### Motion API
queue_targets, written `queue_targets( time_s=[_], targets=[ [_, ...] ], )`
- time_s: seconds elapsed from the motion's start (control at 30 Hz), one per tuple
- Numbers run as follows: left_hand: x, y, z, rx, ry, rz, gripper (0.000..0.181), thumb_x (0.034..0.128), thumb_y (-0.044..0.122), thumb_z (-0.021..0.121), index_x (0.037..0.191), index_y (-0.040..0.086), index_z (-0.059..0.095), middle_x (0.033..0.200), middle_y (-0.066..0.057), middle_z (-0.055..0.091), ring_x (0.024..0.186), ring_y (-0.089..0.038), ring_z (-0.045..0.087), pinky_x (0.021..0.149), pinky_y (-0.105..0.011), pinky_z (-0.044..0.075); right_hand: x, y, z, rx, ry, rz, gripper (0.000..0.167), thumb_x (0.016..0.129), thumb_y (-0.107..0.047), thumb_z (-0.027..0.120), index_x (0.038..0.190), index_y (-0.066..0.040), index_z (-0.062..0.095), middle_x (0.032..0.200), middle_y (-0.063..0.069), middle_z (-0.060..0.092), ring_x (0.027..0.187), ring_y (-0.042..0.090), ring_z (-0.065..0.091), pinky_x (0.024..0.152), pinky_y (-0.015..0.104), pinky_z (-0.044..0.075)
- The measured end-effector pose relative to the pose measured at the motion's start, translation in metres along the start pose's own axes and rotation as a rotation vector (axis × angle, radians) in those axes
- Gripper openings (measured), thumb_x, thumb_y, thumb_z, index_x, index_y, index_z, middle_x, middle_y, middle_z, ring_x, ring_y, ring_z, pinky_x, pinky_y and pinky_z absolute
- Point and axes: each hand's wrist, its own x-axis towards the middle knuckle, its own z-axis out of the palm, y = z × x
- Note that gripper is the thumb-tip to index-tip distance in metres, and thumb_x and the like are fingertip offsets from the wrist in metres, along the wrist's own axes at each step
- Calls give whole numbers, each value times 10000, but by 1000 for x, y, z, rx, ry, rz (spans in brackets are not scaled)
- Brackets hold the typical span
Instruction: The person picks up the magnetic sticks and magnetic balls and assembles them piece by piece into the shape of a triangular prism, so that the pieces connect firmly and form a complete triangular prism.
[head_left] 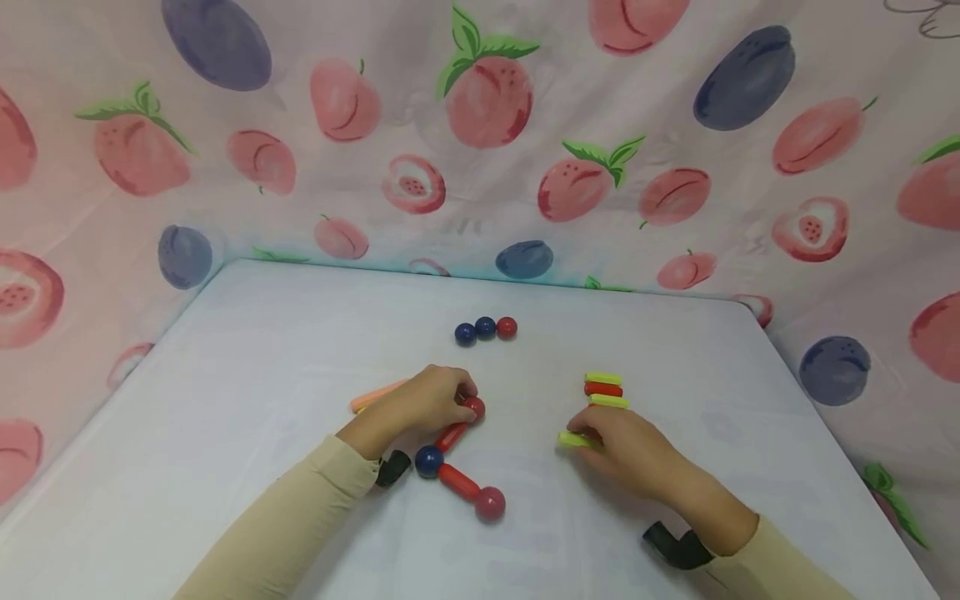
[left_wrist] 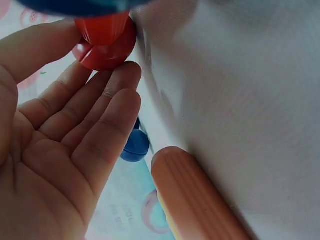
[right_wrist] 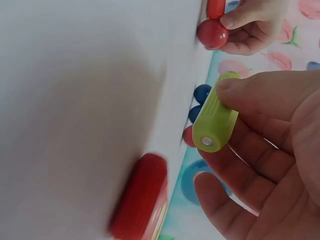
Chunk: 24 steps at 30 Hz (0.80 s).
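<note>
My left hand (head_left: 431,400) pinches the red ball (head_left: 474,408) at the upper end of a joined piece. From that ball a red rod (head_left: 452,437) runs to a blue ball (head_left: 430,461), and a second red rod (head_left: 459,482) leads on to another red ball (head_left: 490,504). In the right wrist view, my right hand (right_wrist: 270,150) holds a yellow-green rod (right_wrist: 217,117) between thumb and fingers, a pale metallic dot showing on its end. The head view has this rod just left of the right fingers, below several short rods.
Two blue balls (head_left: 466,335) and a red one (head_left: 507,327) sit in a row farther back. Short yellow and red rods (head_left: 603,389) lie beyond my right hand. An orange rod (head_left: 375,395) lies left of my left hand, with a yellow one partly hidden. A patterned cloth surrounds the white table (head_left: 300,325).
</note>
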Motion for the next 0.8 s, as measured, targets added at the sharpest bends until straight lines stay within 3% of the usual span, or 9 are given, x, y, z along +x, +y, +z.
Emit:
queue_targets(
  time_s=[0.4,0.8],
  targets=[
    [0,0,0,-5,1,-1,263,877,127,785,1113,59,691,962,-1,657,882,-142,598,839,-301,532,53,-33,8,82,-37,52,293,869,-175,796,1145,-128,708,1039,-28,691,1016,184,639,913,374,538],
    [0,0,0,3,5,14,250,885,137,778,1106,61,689,953,1,652,865,-146,588,826,-295,528,74,-46,21,102,-89,20,282,886,-188,777,1151,-122,708,1033,-13,697,1011,202,635,915,380,532]
  ],
)
